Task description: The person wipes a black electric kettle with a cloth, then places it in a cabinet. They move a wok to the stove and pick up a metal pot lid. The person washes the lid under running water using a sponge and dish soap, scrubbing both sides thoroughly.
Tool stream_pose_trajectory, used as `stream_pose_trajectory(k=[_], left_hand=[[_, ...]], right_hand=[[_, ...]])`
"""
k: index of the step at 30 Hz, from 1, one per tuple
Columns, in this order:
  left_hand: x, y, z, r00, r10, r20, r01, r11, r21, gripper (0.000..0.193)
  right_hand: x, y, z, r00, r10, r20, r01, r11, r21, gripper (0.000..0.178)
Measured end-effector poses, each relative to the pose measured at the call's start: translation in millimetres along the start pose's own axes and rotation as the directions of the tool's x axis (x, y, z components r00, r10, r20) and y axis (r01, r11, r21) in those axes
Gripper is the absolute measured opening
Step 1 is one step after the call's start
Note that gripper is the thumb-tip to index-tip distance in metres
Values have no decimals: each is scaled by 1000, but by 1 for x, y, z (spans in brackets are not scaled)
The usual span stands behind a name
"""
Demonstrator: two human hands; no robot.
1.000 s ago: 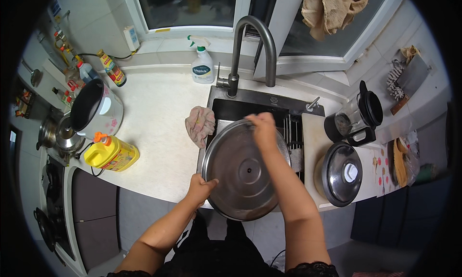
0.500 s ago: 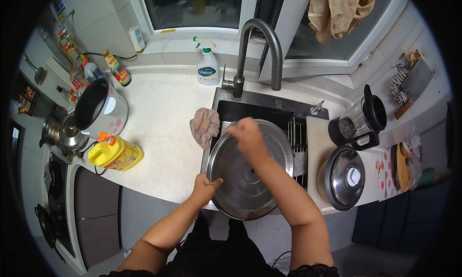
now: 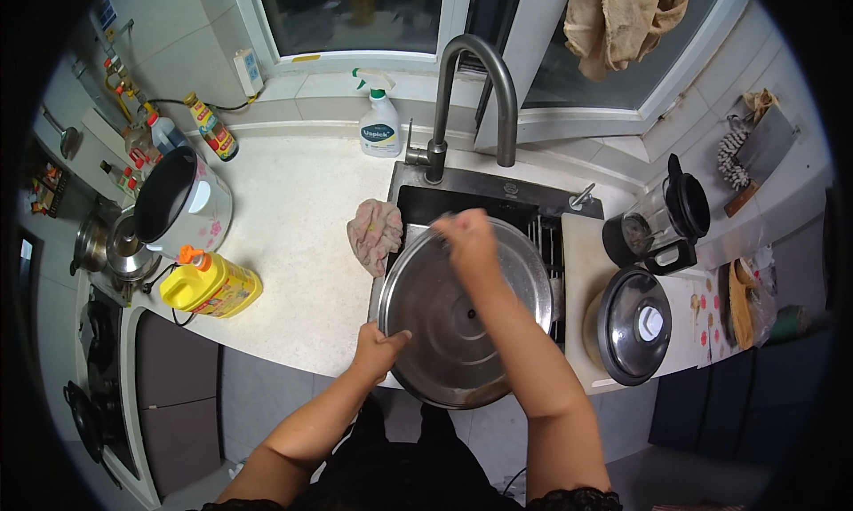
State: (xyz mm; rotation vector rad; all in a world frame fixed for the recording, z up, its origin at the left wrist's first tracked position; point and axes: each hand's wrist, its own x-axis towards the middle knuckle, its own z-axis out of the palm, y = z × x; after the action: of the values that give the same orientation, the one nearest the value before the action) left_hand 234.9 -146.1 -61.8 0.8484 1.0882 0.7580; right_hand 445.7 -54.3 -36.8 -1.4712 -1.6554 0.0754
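A wide, round stainless steel lid (image 3: 444, 351) with a small dark spot at its centre lies tilted over the sink (image 3: 433, 200). My left hand (image 3: 378, 347) is closed on the lid's near left rim, the thumb lying over the edge. Across the lid reaches my right arm. At the lid's far edge my right hand (image 3: 471, 244) is blurred and closed; what it holds, if anything, I cannot make out. A crumpled pinkish cloth (image 3: 375, 235) lies on the sink's left edge, beside the lid. Above the sink's back rim rises a grey curved faucet (image 3: 506, 102).
White counter (image 3: 293, 209) stretches to the left, bearing a yellow jug (image 3: 227, 287), a white spray bottle (image 3: 380, 124) and a flowered pot (image 3: 209, 209). On the right stand a blender jug (image 3: 657, 218) and a lidded pot (image 3: 631, 324). A wire rack (image 3: 557, 293) sits in the sink.
My right hand has moved slightly right along the lid's far part. The lid has shifted a little to the right, while my left hand keeps its hold on the rim.
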Motion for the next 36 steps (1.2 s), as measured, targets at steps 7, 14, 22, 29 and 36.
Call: stream_pose_trajectory(k=[7, 14, 22, 29, 36], left_hand=[[-7, 15, -29, 991, 47, -124, -62, 990, -124, 21], [-18, 17, -55, 987, -51, -154, 24, 985, -171, 21], [-13, 6, -53, 987, 32, -160, -68, 972, -224, 20], [-8, -4, -56, 977, -76, -197, 22, 964, -266, 26], [40, 8, 7, 943, -215, -255, 70, 876, -477, 41]], right_hand=[[-51, 99, -47, 919, 357, -167, -393, 861, -323, 31], [-56, 61, -53, 913, 377, -157, -402, 897, -183, 28], [-13, 48, -44, 968, 236, -86, -246, 958, -144, 25], [-58, 55, -29, 997, 70, -13, -70, 929, -362, 31], [-31, 64, -4, 786, 442, 432, -303, 885, -353, 24]])
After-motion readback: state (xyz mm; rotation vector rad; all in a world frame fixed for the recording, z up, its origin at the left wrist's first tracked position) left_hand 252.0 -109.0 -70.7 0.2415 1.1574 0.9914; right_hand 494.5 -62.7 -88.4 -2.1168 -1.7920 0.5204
